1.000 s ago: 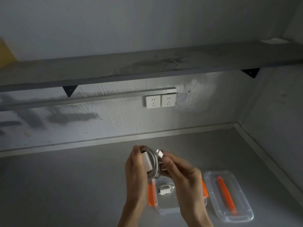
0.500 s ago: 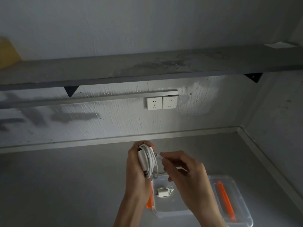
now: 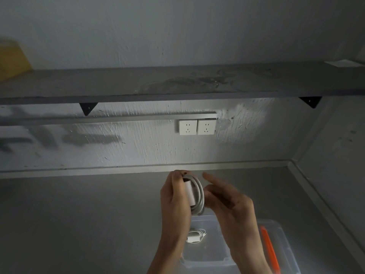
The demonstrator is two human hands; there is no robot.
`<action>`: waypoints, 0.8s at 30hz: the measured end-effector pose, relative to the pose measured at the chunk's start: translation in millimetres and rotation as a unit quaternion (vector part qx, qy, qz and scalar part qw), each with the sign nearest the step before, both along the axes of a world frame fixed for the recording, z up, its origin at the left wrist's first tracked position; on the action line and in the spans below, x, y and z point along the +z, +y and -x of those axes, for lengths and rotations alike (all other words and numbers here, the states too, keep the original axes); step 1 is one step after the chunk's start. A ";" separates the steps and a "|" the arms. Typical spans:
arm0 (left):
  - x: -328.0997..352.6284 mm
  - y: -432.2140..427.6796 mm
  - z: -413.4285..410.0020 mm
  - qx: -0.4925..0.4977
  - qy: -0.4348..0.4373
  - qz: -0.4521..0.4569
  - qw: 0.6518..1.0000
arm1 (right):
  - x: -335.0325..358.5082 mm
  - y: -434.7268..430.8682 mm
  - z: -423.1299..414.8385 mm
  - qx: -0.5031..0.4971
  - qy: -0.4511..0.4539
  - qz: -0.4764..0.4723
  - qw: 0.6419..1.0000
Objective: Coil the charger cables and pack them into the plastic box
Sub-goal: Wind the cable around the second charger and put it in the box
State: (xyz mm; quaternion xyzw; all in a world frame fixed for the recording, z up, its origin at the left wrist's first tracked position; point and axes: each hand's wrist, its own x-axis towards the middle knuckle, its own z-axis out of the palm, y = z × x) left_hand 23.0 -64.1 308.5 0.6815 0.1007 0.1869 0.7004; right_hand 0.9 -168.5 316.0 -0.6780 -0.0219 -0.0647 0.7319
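My left hand [image 3: 174, 200] grips a white charger with its cable wound around it in a coil [image 3: 195, 194], held upright above the counter. My right hand [image 3: 227, 202] is just right of the coil, index finger stretched out; whether it touches the cable is unclear. Below them sits a clear plastic box [image 3: 209, 258], partly hidden by my arms. A second small white charger with a coiled cable [image 3: 195, 236] lies inside the box.
The box's clear lid with an orange latch [image 3: 270, 252] lies on the grey counter [image 3: 79, 224] to the right of the box. Two white wall sockets [image 3: 196, 127] sit on the back wall under a long grey shelf [image 3: 177, 82]. A side wall closes the right.
Both hands have risen slightly with the charger. My right hand has let the cable end go and spread its fingers, and the coil now looks fully wound.
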 end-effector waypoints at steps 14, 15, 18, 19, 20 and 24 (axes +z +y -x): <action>-34.4 -6.9 -15.5 0.067 -0.007 -0.178 0.982 | -16.3 4.7 -3.5 -0.072 -0.159 0.235 0.956; -35.3 -6.1 -16.0 0.065 0.000 -0.179 0.982 | -17.3 7.7 -3.8 -0.098 -0.195 0.263 0.940; -35.8 -4.5 -17.4 0.060 0.026 -0.180 0.982 | -25.9 15.5 -4.8 -0.144 -0.255 0.277 0.915; -35.9 -4.1 -17.7 0.063 0.035 -0.182 0.981 | -27.5 16.5 -4.9 -0.147 -0.252 0.271 0.917; -35.6 -3.5 -17.4 0.070 0.041 -0.186 0.979 | -28.2 17.0 -4.9 -0.144 -0.231 0.256 0.928; -36.4 -0.4 -15.4 0.102 0.044 -0.225 0.968 | -32.9 17.9 -10.6 -0.100 -0.067 0.204 0.972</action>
